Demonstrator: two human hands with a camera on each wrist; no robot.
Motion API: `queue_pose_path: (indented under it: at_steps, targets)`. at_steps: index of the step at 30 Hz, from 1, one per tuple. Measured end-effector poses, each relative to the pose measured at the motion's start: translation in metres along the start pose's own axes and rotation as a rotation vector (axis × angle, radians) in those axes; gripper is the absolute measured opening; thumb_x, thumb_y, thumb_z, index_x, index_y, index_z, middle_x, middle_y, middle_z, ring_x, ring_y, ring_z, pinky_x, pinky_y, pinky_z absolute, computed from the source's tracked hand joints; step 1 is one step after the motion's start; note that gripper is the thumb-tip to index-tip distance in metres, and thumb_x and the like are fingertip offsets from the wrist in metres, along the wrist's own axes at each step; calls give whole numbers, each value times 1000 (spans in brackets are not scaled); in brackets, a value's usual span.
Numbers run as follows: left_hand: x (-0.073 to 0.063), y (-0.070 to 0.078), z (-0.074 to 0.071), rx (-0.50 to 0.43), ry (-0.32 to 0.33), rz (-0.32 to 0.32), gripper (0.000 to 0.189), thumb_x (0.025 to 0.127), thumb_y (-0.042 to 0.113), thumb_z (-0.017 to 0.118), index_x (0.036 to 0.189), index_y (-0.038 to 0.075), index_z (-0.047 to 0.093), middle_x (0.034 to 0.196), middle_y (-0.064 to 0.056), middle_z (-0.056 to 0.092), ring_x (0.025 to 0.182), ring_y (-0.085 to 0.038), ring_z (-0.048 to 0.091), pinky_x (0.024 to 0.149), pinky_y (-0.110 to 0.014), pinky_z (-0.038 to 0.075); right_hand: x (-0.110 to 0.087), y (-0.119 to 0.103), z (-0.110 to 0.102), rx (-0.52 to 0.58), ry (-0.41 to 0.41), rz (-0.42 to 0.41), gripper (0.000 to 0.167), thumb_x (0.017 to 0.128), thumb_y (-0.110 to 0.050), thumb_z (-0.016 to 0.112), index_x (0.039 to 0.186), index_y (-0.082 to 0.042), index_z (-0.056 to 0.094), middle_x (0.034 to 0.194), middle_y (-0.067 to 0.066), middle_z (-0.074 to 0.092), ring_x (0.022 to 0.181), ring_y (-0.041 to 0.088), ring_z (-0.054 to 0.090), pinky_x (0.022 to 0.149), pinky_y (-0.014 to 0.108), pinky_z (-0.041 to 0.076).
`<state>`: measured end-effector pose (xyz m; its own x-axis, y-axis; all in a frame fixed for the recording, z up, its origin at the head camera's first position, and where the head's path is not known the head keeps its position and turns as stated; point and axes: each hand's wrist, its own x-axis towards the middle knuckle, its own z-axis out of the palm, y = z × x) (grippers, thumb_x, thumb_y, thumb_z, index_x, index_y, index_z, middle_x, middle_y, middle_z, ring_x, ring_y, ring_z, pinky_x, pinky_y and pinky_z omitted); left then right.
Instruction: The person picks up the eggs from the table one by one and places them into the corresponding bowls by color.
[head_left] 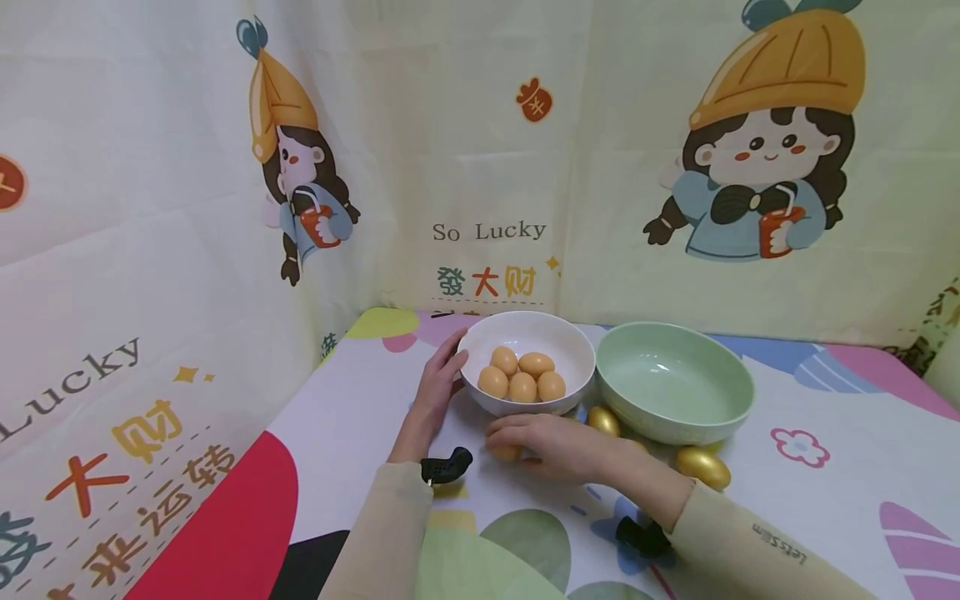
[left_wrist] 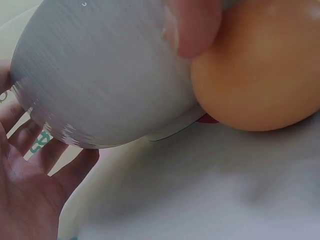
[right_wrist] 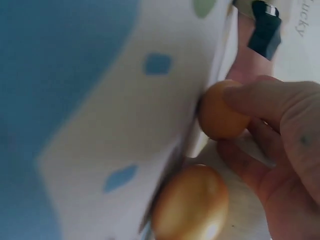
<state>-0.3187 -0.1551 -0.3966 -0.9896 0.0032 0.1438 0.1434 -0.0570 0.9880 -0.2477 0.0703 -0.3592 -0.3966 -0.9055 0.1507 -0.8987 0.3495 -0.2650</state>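
Note:
A white bowl holds several brown eggs. My left hand rests against the bowl's left side, its fingers spread along the outer wall in the left wrist view. In front of the bowl, my right hand pinches another brown egg between thumb and fingers, low over the table. The head view shows only a small part of this egg below the fingers. A golden egg lies just beyond the right hand, and another golden egg lies to the right of the forearm.
A pale green bowl stands right beside the white one, with nothing visible inside it. Part of a further golden egg shows behind the right forearm. A printed cloth covers the table, and a patterned curtain hangs behind it.

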Motion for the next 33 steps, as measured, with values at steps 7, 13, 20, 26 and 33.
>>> queue_pose_path:
  at_steps: [7,13,20,26,33]
  targets:
    - [-2,1,0,-6,-4,9,49,105,25,50,154,19,44,160,-3,37,141,-28,40,109,-53,39,-1,3,7,-103,84,-87,37,88,4,74,123,-9,70,127,4,64,121,20,58,100,32,49]
    - [-3,2,0,2,3,10,50,105,27,51,154,21,45,160,-1,37,140,-27,41,109,-51,40,0,3,8,-134,116,-109,32,89,3,73,118,-10,71,123,2,65,116,17,59,96,27,50]
    - [-3,3,0,2,-14,-1,52,105,27,50,156,19,41,162,-3,34,142,-28,38,110,-52,38,-1,2,2,-82,70,-112,36,87,1,76,121,-8,70,123,3,66,116,17,59,98,25,48]
    - [-3,6,1,6,-23,0,54,106,29,48,158,18,37,163,-4,30,145,-29,34,111,-53,36,-1,3,-1,-39,40,-125,39,85,-2,80,122,-9,69,124,2,65,118,16,57,101,26,46]
    - [-3,4,1,-1,-10,-12,52,106,28,50,156,20,42,161,-2,34,142,-27,39,109,-52,39,-4,6,4,-86,42,-132,42,86,-3,79,125,-13,69,132,6,61,124,20,54,102,29,47]
